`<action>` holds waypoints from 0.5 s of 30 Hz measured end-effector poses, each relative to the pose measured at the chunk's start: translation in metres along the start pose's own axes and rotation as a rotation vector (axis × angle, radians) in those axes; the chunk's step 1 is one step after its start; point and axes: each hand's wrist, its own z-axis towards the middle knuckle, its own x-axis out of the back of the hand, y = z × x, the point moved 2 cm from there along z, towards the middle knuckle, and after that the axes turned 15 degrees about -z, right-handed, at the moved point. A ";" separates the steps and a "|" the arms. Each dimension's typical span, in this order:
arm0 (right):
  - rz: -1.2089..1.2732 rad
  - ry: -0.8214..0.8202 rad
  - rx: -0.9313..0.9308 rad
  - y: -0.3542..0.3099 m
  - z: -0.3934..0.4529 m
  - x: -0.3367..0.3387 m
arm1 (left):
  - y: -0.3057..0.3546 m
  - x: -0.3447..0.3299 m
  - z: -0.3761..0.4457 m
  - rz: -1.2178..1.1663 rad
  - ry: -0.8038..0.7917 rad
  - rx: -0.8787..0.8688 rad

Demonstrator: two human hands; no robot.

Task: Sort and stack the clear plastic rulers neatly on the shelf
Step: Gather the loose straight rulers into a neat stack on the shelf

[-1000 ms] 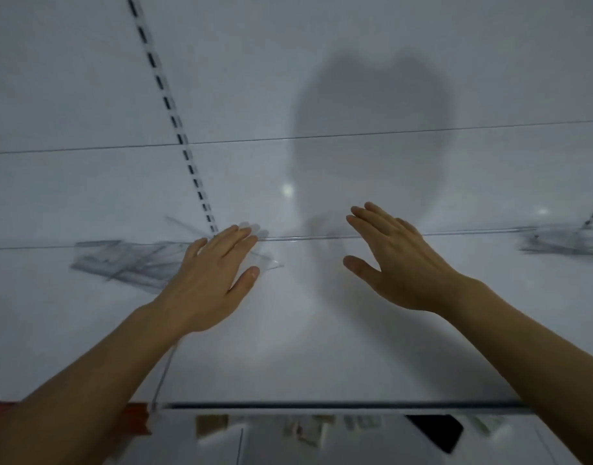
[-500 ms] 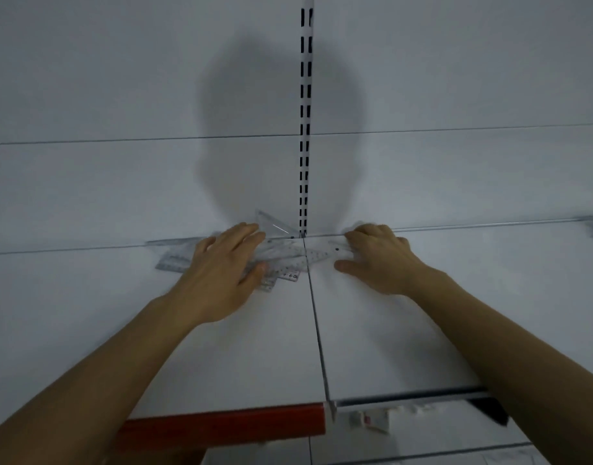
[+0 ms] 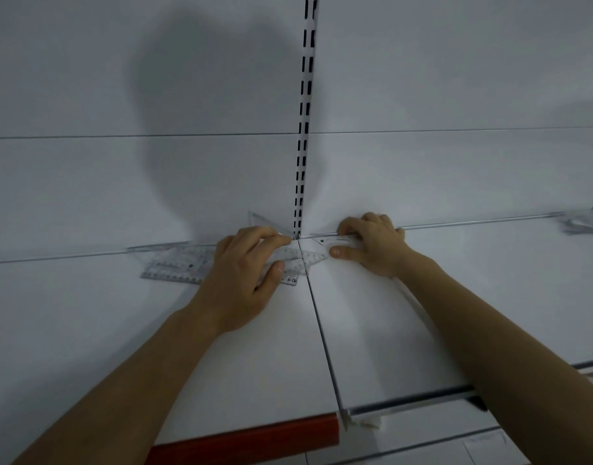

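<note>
Both hands, spread flat half a second ago, have now curled onto the clear plastic rulers (image 3: 177,263) at the far edge of the shelf (image 3: 86,330), beside the slotted upright (image 3: 303,146). The left hand (image 3: 244,273) pinches a straight ruler between thumb and fingers, over a loose heap that fans out to the left. The right hand (image 3: 372,243) is curled over a separate clear piece (image 3: 335,243) just right of the seam between shelf panels; whether it truly grips or only presses cannot be told. Judged from this, gathering has begun but the stack is not yet squared. The rulers are thin, flat, transparent and printed with fine graduations; one triangular set square (image 3: 264,223) leans against the back panel. The shelf is smooth, white and faintly glossy. Another blurred clear pile (image 3: 583,223) lies far right
</note>
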 end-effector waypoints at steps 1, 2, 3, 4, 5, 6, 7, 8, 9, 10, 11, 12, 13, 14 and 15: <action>0.000 -0.005 -0.001 0.000 0.001 0.000 | 0.001 -0.001 0.000 -0.009 -0.001 -0.003; -0.002 -0.010 0.000 0.000 0.003 0.001 | 0.000 -0.001 -0.001 -0.017 0.001 -0.001; -0.003 -0.014 0.001 0.000 0.004 0.002 | -0.001 0.000 -0.001 -0.026 0.006 0.006; 0.000 -0.019 0.001 -0.001 0.004 0.002 | -0.002 0.001 -0.001 -0.033 0.013 0.015; 0.008 -0.024 -0.001 -0.001 0.005 0.002 | -0.004 0.003 -0.001 -0.039 0.023 0.023; 0.027 -0.026 -0.003 -0.002 0.005 0.001 | -0.005 0.004 -0.001 -0.045 0.037 0.027; 0.049 -0.027 -0.006 -0.002 0.005 0.000 | -0.006 0.006 -0.002 -0.051 0.051 0.028; 0.073 -0.012 -0.005 -0.003 0.004 -0.002 | -0.007 0.007 -0.003 -0.059 0.063 0.027; 0.112 0.026 0.004 -0.004 0.003 -0.003 | -0.008 0.009 -0.004 -0.069 0.072 0.028; 0.166 0.100 0.023 -0.006 0.002 -0.004 | -0.008 0.011 -0.005 -0.078 0.082 0.032; 0.239 0.184 0.044 -0.008 0.000 -0.004 | -0.009 0.012 -0.006 -0.086 0.090 0.039; 0.308 0.259 0.070 -0.010 -0.004 -0.002 | -0.010 0.013 -0.007 -0.094 0.099 0.047; 0.349 0.329 0.094 -0.014 -0.008 0.001 | -0.010 0.014 -0.007 -0.104 0.111 0.056; 0.372 0.384 0.119 -0.018 -0.013 0.006 | -0.010 0.015 -0.008 -0.115 0.125 0.065; 0.398 0.415 0.143 -0.026 -0.016 0.012 | -0.011 0.016 -0.008 -0.127 0.141 0.075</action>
